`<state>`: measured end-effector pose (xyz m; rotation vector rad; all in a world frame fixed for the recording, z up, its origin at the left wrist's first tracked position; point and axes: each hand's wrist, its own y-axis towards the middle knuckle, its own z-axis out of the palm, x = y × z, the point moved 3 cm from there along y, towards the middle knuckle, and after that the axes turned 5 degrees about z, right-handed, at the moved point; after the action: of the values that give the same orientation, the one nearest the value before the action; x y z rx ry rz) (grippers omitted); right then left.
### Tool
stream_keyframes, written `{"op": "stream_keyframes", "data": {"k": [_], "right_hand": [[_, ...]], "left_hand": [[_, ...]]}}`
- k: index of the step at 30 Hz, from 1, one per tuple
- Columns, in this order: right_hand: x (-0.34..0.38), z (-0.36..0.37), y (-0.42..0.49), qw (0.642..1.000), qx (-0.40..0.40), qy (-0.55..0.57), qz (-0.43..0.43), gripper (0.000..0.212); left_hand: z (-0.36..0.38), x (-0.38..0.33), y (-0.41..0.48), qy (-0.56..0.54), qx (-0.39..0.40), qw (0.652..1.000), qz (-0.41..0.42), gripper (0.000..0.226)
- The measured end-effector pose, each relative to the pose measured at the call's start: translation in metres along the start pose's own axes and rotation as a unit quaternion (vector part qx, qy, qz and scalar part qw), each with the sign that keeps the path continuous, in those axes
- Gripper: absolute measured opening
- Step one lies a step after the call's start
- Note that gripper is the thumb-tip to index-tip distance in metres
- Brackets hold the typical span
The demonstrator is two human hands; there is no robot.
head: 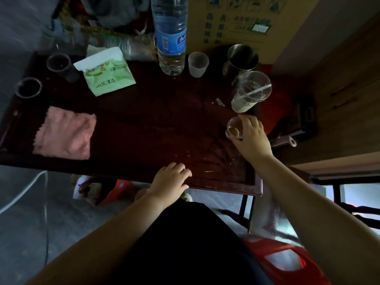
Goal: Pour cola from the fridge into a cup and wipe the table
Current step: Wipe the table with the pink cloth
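Note:
A small clear cup [233,128] with a little brownish liquid at its bottom stands near the right edge of the dark wooden table [144,128]. My right hand [251,136] is wrapped around its right side, fingers and thumb touching the rim. Empty, with fingers spread, my left hand [170,181] rests on the table's near edge. A folded pink cloth [64,133] lies flat at the table's left. No cola bottle or fridge is in view.
At the back stand a large water bottle [170,36], a frosted cup [198,64], a steel mug [241,59] and a lidded plastic cup [249,91]. A green tissue pack [107,74] and two dark cups [59,65] [27,87] sit back left. Crumbs dot the front right.

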<state>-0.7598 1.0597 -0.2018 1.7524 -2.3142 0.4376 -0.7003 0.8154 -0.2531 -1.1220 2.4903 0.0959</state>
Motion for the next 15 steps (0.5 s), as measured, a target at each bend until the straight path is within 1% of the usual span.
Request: {"op": "stream_keyframes", "data": {"k": [4,9,15], "right_hand": [[-0.01,-0.003,0.006,1.0,-0.009,0.002,0.026,0.062],[-0.018,-0.005,0.012,0.999,0.006,0.018,0.049,0.06],[-0.019,-0.005,0.011,0.999,0.007,0.019,0.046,0.058]], "left_hand": [[-0.001,-0.001,0.0,0.0,-0.005,1.0,-0.006,0.036],[-0.002,-0.003,0.0,0.002,-0.009,1.0,-0.008,0.039],[0.0,-0.003,-0.001,0.002,-0.01,1.0,-0.007,0.042]]}}
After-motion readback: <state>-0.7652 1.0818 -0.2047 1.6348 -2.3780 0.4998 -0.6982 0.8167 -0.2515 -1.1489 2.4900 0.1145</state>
